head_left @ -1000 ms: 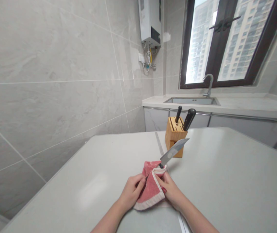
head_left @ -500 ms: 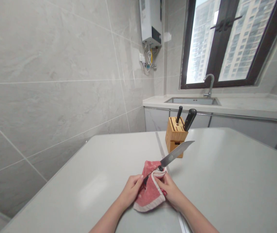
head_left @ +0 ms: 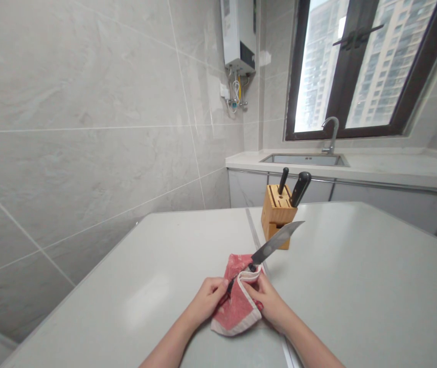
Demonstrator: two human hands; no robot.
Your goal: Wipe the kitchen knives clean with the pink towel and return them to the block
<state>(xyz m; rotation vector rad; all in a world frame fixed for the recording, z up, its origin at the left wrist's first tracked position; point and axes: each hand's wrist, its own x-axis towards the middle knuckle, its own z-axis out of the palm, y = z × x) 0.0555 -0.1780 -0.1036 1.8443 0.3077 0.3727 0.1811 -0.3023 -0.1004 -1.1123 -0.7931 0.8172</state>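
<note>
A red cloth with a white border is bunched between both hands over the white counter. My left hand is closed on the cloth's left side, near where a dark knife handle shows. My right hand pinches the cloth's folded right edge around the base of the blade. The knife's steel blade sticks out of the cloth and points up and to the right. Just behind the blade tip stands a wooden knife block holding two black-handled knives.
The white counter has a seam running from the block toward me. A grey tiled wall lies to the left. Behind are a sink with a faucet, a wall-mounted water heater and a dark-framed window.
The blade has turned slightly in the cloth, its tip shifting a little right and then back. Both hands stayed on the cloth in nearly the same place.
</note>
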